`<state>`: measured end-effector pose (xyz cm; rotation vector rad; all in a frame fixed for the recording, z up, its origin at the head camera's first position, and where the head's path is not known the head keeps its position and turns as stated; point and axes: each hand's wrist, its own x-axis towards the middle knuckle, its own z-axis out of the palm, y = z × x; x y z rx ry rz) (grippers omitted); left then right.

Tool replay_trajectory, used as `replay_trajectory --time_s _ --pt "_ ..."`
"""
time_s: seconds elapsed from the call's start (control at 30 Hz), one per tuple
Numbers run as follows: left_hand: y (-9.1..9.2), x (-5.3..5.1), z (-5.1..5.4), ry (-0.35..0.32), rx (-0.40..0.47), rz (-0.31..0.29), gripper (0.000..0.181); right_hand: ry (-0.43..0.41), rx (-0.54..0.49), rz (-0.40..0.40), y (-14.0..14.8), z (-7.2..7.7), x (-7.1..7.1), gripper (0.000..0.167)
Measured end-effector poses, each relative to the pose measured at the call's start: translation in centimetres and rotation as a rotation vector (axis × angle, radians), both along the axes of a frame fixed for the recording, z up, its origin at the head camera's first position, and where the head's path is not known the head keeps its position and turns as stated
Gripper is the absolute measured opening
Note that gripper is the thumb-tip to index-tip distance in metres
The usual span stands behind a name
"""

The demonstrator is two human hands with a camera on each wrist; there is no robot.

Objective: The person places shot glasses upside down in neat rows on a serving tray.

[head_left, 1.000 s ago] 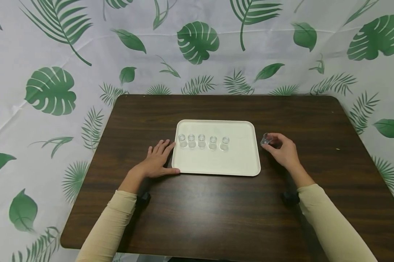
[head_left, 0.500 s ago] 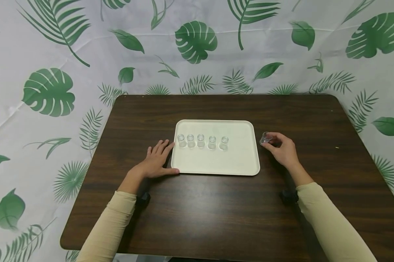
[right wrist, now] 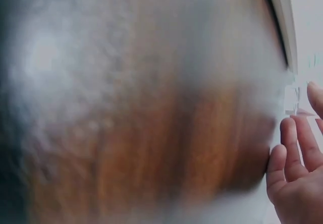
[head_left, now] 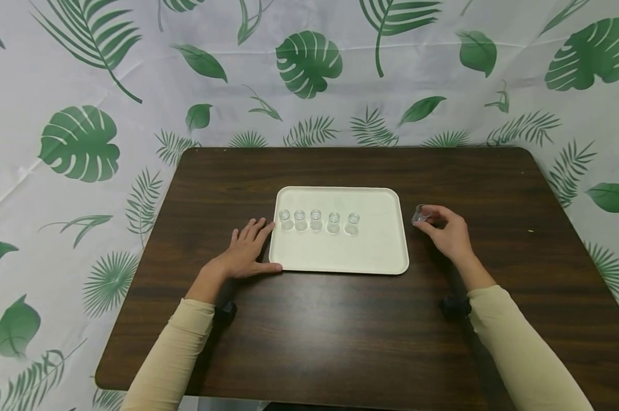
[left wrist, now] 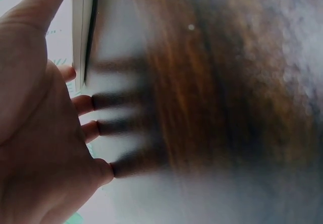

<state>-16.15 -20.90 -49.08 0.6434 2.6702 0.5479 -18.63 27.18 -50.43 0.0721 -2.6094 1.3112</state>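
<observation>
A small clear glass jar is pinched between the thumb and fingers of my right hand, just off the right side of a cream tray. In the right wrist view the jar shows only partly, beside the fingertips. My left hand lies with fingers spread at the tray's left side, its thumb touching the near left corner. Several similar clear jars stand in a row across the tray, from its left side to right of the middle. The left wrist view shows my left palm beside the tray edge.
The tray sits on a dark wood-grain table. Behind and beside the table hangs a white cloth printed with green leaves. A tiny pale speck lies on the table at the right.
My right hand and its jar have shifted slightly to the right and away from me. My left hand, the tray and the row of jars stay in place.
</observation>
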Motion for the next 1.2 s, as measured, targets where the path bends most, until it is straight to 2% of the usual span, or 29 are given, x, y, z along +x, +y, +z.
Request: replay_trajectory --time_s 0.47,0.63,0.87,1.2 --pt "0.1 0.0 0.1 -0.001 -0.015 -0.001 0.108 0.011 -0.093 -0.068 1.2 1.6 0.0 0.037" --pt "0.1 0.0 0.1 -0.001 -0.019 -0.001 0.109 0.045 -0.103 -0.06 1.4 2.0 -0.2 0.036" --pt "0.2 0.0 0.1 -0.004 -0.02 0.001 0.109 0.081 -0.013 -0.029 1.3 2.7 -0.6 0.037" --pt "0.2 0.0 0.1 -0.002 -0.02 0.002 0.109 0.102 0.111 0.045 -0.4 4.2 -0.9 0.036"
